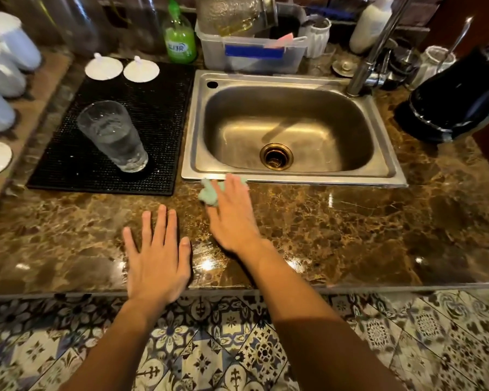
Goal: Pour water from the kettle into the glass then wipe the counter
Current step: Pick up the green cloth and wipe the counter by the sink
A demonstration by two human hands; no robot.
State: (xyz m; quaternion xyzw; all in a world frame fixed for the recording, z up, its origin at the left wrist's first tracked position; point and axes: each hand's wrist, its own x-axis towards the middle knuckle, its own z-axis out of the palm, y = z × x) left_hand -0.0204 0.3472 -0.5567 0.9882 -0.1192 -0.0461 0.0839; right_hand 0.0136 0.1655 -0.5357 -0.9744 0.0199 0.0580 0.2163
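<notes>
Marble counter (336,221) is getting wiped, I judge; kettle (460,97) sitting far right, glass (113,136) standing filled on mat (141,108). Right hand (232,215) pressing flat on green cloth (208,193); left hand (156,258) splayed, empty. Next: sweeping strokes.

Beside the sink (291,176): one glass (112,135), two white lids (103,67), one green cloth (209,193), one kettle (460,100), two hands (157,261).

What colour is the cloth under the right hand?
Pale green cloth, seen in the head view.
</notes>
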